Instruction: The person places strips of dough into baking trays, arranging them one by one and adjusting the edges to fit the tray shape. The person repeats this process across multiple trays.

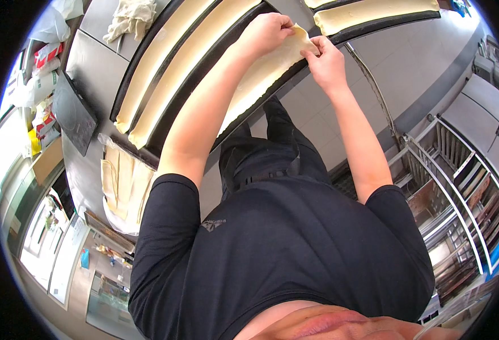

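Note:
A long pale dough strip point(266, 80) lies in the nearest channel of a black fluted baking tray point(181, 91). Its far right end is pinched between the fingers of my left hand point(270, 34) and my right hand point(328, 61), a short gap apart. That end is raised into a small peak between them. My left forearm hides part of this strip and of the tray. Two more dough strips, a middle one point(198, 63) and an outer one point(160, 55), rest in the tray's other channels.
A second black tray point(385, 21) with dough strips sits at upper right. Folded dough sheets point(124, 182) on plastic lie at left, near a dark flat panel point(73, 112). A crumpled cloth point(132, 17) is on the metal table point(88, 53). A metal rack point(458, 191) stands at right.

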Motion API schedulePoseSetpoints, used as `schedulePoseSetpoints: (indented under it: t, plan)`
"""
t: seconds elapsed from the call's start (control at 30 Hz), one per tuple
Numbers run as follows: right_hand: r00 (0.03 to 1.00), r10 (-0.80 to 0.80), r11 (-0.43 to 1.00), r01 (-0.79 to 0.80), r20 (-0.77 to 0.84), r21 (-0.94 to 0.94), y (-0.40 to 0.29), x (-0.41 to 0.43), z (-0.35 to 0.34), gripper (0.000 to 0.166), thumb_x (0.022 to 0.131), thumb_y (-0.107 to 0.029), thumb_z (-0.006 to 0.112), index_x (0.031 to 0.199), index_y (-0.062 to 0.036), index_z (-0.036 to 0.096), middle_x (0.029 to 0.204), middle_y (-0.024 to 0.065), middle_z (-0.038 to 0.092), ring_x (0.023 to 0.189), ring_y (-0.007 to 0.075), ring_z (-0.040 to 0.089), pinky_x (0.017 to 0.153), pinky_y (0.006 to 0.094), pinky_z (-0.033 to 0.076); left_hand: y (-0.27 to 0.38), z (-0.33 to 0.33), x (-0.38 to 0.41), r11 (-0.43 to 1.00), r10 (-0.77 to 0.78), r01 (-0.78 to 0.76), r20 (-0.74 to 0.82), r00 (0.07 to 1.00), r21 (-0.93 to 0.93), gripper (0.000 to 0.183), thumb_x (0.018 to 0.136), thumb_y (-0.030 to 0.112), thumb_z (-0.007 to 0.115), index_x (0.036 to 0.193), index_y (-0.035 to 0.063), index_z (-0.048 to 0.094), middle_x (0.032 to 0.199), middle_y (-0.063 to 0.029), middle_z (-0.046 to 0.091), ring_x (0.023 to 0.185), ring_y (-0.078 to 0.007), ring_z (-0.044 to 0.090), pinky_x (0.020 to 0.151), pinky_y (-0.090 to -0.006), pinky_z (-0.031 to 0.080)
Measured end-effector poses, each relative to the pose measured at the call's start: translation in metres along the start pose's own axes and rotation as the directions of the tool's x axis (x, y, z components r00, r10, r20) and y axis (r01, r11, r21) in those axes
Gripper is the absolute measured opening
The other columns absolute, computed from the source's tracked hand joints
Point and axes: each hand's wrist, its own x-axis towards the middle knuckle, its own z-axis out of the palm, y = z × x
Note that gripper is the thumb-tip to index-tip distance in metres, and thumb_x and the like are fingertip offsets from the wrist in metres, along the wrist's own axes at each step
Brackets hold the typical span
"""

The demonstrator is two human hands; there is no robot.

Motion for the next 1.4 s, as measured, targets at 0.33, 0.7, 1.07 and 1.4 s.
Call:
schedulePoseSetpoints:
  t: [0.33, 0.7, 1.07, 1.4]
  plan:
    - [0.996, -0.088, 0.971, 0.085, -0.005, -0.222, 0.000, 0.002, -0.014, 0.015, 0.093, -0.017, 0.077, 0.104, -0.0062, 0.077, 0.100, 0.0132, 0.074, 0.095, 0.0313, 0.074, 0.085, 0.0422, 0.058, -0.012, 0.001, 0.002, 0.987, 0.122, -0.115, -0.060, 0.991, 0.117, 0.021, 0.094, 0.016, 0.074, 0.111, 0.0054, 0.079, 0.104, -0.0142, 0.074, 0.099, -0.0326, 0.074, 0.089, -0.0412, 0.059]
    - [0.968, -0.233, 0.937, 0.200, -0.088, -0.287, 0.003, 0.006, -0.002, 0.014, 0.094, -0.020, 0.076, 0.102, -0.0093, 0.077, 0.102, 0.0129, 0.071, 0.097, 0.0360, 0.071, 0.085, 0.0461, 0.058, 0.014, -0.001, 0.020, 0.913, 0.284, -0.293, 0.072, 0.956, 0.283, 0.019, 0.094, 0.020, 0.071, 0.108, 0.0104, 0.081, 0.106, -0.0119, 0.069, 0.106, -0.0333, 0.070, 0.096, -0.0429, 0.057]
    - [0.986, -0.113, 0.992, 0.106, -0.122, -0.068, 0.000, 0.013, 0.006, 0.010, 0.093, -0.016, 0.078, 0.095, -0.0056, 0.077, 0.093, 0.0138, 0.072, 0.086, 0.0344, 0.072, 0.080, 0.0427, 0.058, 0.004, 0.008, 0.032, 0.901, 0.318, -0.339, 0.120, 0.941, 0.270, 0.018, 0.094, 0.023, 0.074, 0.103, 0.0113, 0.084, 0.108, -0.0118, 0.071, 0.112, -0.0346, 0.067, 0.102, -0.0438, 0.053]
    - [0.948, -0.205, 0.972, 0.167, -0.245, -0.167, 0.008, 0.016, 0.020, 0.013, 0.097, -0.019, 0.074, 0.097, -0.0061, 0.074, 0.099, 0.0136, 0.072, 0.093, 0.0353, 0.071, 0.083, 0.0456, 0.058, 0.003, 0.003, 0.029, 0.888, 0.368, -0.400, 0.171, 0.914, 0.227, 0.018, 0.088, 0.018, 0.079, 0.103, 0.0112, 0.085, 0.104, -0.0088, 0.074, 0.108, -0.0319, 0.067, 0.100, -0.0433, 0.055]
